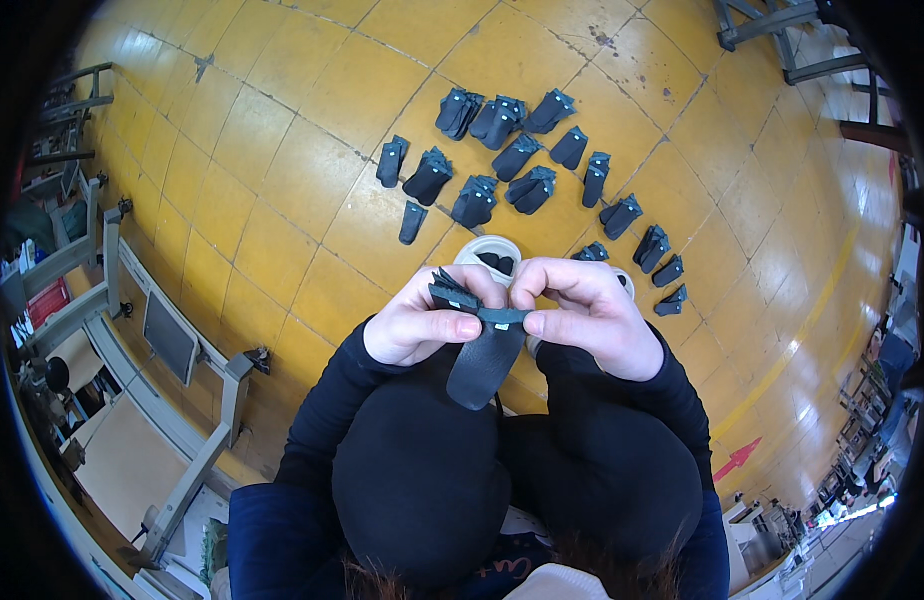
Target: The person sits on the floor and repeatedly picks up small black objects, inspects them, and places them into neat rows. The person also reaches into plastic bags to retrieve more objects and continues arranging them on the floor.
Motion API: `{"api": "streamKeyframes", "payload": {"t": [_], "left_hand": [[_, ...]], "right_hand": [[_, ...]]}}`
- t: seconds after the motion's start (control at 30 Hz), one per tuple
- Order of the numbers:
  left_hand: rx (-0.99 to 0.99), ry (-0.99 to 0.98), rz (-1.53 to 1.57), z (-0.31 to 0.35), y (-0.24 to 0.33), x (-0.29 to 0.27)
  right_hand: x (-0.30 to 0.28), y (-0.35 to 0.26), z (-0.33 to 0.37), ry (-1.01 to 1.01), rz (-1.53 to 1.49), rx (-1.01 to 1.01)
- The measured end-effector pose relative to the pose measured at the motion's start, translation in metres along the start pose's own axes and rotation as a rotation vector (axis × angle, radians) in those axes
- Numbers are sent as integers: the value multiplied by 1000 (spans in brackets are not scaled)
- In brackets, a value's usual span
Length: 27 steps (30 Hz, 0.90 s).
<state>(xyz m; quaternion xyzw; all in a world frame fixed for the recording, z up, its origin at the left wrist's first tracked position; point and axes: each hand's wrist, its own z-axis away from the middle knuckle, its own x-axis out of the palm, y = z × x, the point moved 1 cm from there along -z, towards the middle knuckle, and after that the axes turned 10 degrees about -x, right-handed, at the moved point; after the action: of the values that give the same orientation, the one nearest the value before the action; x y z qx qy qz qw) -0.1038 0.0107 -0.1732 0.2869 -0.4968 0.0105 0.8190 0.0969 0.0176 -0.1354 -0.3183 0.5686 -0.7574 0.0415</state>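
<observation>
Two bare hands are facing each other — the left hand (422,322) is pinching a few dark flaps (454,295) between thumb and fingers, and the right hand (594,318) is pinching the end of a narrow dark band (502,315). One smooth black piece (480,375) is hanging from the band, between and just below the hands. Beyond them, about sixteen dark bundles (531,190) are lying on the yellow floor (292,190). Small white labels are showing on several — too small to read. Both forearms are angling inward, thumbs nearest the lap.
</observation>
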Motion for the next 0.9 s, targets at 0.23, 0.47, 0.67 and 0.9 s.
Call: {"api": "streamKeyframes", "payload": {"t": [0.23,0.47,0.67,0.9], "left_hand": [[-18,19,24,-1,2,-1],[-135,353,-157,-15,-12,-17],[-309,115,-273,-23,-22,-22],[-296,133,-198,-25,-17,-3]], "right_hand": [[-2,1,0,16,19,18],[-36,46,0,287,291,0],[-73,79,28,559,-118,-12],[-123,171,104,930,115,66]]}}
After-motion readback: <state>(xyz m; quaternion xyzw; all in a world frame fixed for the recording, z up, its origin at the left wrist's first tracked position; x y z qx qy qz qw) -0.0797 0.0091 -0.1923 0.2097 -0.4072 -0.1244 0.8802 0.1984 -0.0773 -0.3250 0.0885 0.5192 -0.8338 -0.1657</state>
